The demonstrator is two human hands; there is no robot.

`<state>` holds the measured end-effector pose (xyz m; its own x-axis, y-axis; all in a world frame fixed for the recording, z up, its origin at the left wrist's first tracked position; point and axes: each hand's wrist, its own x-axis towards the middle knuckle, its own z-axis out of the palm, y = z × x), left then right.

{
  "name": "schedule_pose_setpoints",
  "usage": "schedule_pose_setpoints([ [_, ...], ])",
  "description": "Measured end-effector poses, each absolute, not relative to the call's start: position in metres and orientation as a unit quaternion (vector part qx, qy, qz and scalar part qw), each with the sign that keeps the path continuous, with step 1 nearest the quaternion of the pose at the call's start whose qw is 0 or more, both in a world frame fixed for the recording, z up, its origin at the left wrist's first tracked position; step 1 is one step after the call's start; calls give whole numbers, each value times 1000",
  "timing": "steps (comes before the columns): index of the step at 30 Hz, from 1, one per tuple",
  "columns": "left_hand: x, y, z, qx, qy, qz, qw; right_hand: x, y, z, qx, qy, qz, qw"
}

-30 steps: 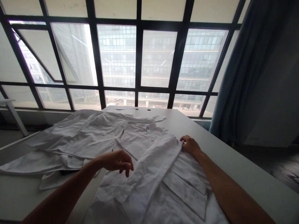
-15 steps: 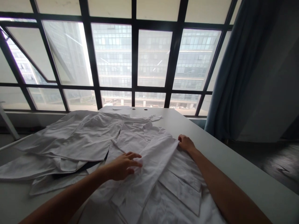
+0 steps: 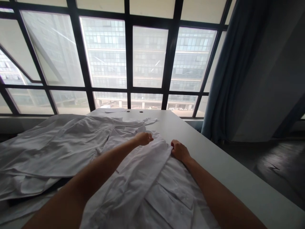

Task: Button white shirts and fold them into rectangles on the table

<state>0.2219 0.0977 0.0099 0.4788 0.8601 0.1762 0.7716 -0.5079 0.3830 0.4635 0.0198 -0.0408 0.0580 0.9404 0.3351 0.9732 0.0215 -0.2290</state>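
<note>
The right hand [image 3: 180,151] holds the edge of a white shirt [image 3: 140,178], the left hand [image 3: 143,138] near its collar [image 3: 141,129].

Daylit black-framed windows [image 3: 148,57], blue curtain [image 3: 224,92], white table [image 3: 212,162], dark floor [image 3: 245,154]

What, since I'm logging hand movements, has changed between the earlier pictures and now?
The left hand has moved forward and to the right over the white garment, toward its collar; its fingers look more curled, though whether they grip cloth is unclear. The view has turned slightly right. The right hand stays at the garment's folded edge, and the white cloth on the left lies as before.
</note>
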Motion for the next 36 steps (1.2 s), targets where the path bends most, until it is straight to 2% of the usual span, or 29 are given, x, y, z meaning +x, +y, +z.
schedule_pose_setpoints([
  [8,311,199,-8,826,525,150,137,471,22,-37,-691,-685,-13,233],
  [17,320,241,-29,815,538,128,173,475,27,-37,-705,-667,6,242],
  [25,322,242,-35,800,518,191,233,476,30,-42,-697,-668,6,260],
  [30,320,246,-44,773,524,262,245,476,33,-42,-692,-666,5,278],
  [36,322,245,-54,754,531,302,242,481,31,-33,-741,-619,3,259],
])
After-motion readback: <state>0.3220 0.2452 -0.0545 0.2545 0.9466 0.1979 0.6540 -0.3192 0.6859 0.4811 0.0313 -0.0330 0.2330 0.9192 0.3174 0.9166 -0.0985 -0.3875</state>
